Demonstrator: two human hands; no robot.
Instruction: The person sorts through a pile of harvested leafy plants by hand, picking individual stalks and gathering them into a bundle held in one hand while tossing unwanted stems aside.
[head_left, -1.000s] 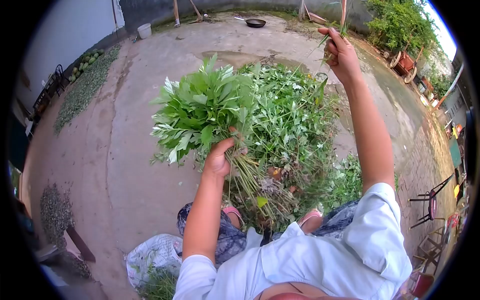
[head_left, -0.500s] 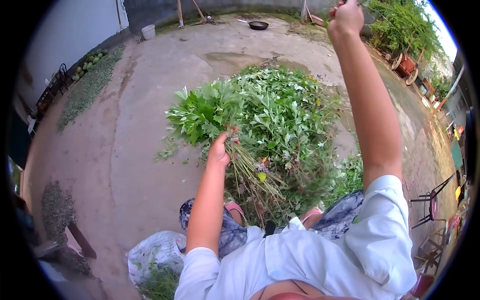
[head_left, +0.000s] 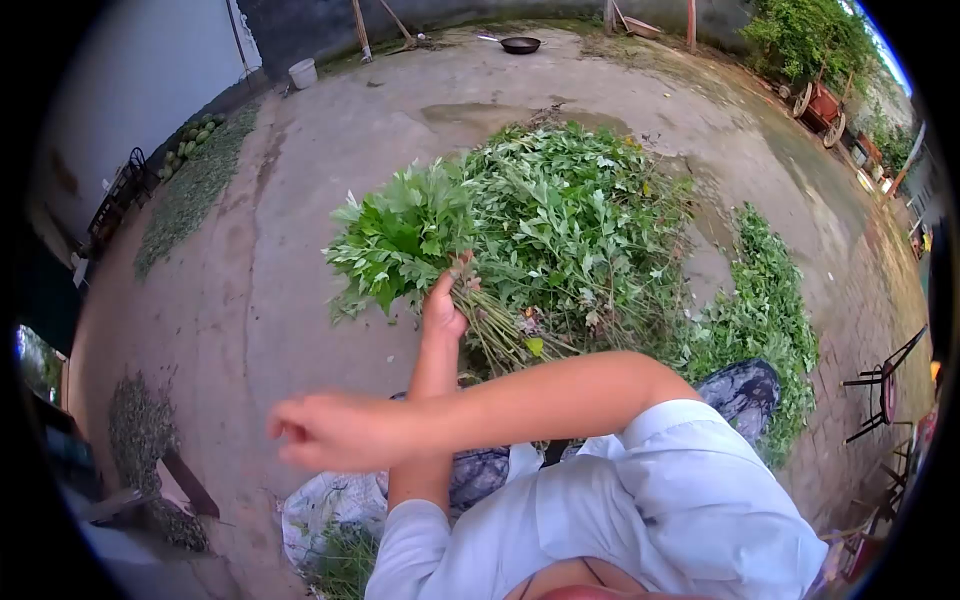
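My left hand [head_left: 445,308] is closed round the stems of a bunch of leafy herb stems [head_left: 405,225], with broad green leaves that point away to the upper left. The bare stalks trail down to the right from my fist. Behind and beside it lies a big pile of the same cut, pale-backed leafy stems [head_left: 580,210] on the concrete. My right hand [head_left: 340,432] crosses over my left forearm to the lower left. Its fingers are curled and blurred, and nothing shows in them.
A white plastic sack [head_left: 310,515] with thin green sprigs [head_left: 345,565] lies at my lower left. More cut stems [head_left: 765,320] lie at the right. Farther off are a frying pan [head_left: 520,46], a white bucket [head_left: 303,73], a chair [head_left: 885,390] and a strip of drying leaves [head_left: 195,195].
My right hand has swung from high at the upper right, where a thin green sprig showed by it, down across my body to the lower left. My left hand keeps its hold on the bunch.
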